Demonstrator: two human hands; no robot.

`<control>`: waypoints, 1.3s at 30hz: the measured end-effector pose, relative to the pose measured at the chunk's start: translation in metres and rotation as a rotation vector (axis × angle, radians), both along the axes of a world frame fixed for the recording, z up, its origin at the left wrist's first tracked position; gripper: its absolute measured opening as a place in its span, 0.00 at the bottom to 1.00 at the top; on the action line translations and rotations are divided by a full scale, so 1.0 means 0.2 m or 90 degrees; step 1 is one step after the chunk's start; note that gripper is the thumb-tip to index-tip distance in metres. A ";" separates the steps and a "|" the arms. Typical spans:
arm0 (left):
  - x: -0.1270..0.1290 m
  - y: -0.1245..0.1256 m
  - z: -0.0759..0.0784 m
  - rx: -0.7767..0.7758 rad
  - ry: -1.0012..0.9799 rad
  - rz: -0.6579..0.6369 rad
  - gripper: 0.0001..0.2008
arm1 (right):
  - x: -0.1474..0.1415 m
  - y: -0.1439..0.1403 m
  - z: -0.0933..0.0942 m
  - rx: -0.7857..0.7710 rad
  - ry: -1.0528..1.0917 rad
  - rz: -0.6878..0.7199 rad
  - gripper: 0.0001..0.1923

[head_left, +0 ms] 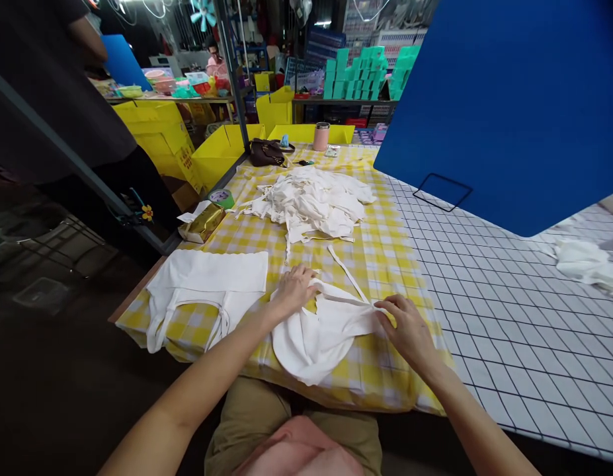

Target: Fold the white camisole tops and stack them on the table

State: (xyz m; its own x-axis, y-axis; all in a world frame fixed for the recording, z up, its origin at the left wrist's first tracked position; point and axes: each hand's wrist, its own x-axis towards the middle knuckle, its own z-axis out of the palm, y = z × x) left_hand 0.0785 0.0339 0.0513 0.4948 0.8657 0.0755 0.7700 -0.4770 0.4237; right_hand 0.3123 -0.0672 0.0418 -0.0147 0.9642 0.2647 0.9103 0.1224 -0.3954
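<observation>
A crumpled white camisole (313, 344) lies in front of me on the yellow checked cloth. My right hand (408, 327) pinches its right edge between thumb and fingers, close to where a thin strap (346, 272) runs up and away. On the camisole's upper left part, my left hand (293, 289) has its fingers curled over the fabric; its fingertips are partly hidden. To the left, another white camisole (221, 272) is spread flat, its straps toward me. Beyond my hands rises a loose heap of white garments (316, 198) with straps trailing out.
A large blue board (499, 112) looms over the white grid-patterned table (504, 330) at right. Green tape (221, 198), a gold packet (203, 221), a dark bag (267, 152) and a pink cup (321, 136) edge the cloth. A metal post and a standing person (63, 92) are at left.
</observation>
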 end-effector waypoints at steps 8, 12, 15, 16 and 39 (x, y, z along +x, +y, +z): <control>0.10 0.04 -0.07 0.034 0.098 -0.155 0.05 | -0.46 -0.05 0.00 -0.203 -0.028 0.140 0.07; 0.09 0.08 -0.02 -0.037 0.029 -0.092 0.07 | -0.48 -0.10 0.04 -0.275 0.010 0.192 0.12; 0.03 0.13 0.05 -0.161 -0.140 0.001 0.08 | -0.39 -0.14 0.12 -0.278 0.055 0.267 0.16; 0.01 0.15 0.08 -0.186 -0.191 0.032 0.08 | -0.35 -0.16 0.16 -0.269 0.079 0.296 0.15; -0.21 0.18 0.67 -0.118 -0.248 0.177 0.08 | 0.32 -0.36 0.68 -0.100 0.557 0.144 0.13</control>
State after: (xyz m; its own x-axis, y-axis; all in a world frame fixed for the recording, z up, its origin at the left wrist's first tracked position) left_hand 0.0360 0.0704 0.1856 0.2098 0.9768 0.0419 0.6253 -0.1670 0.7623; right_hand 0.3763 -0.1385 0.1777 -0.0633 0.9887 0.1355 0.2389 0.1469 -0.9599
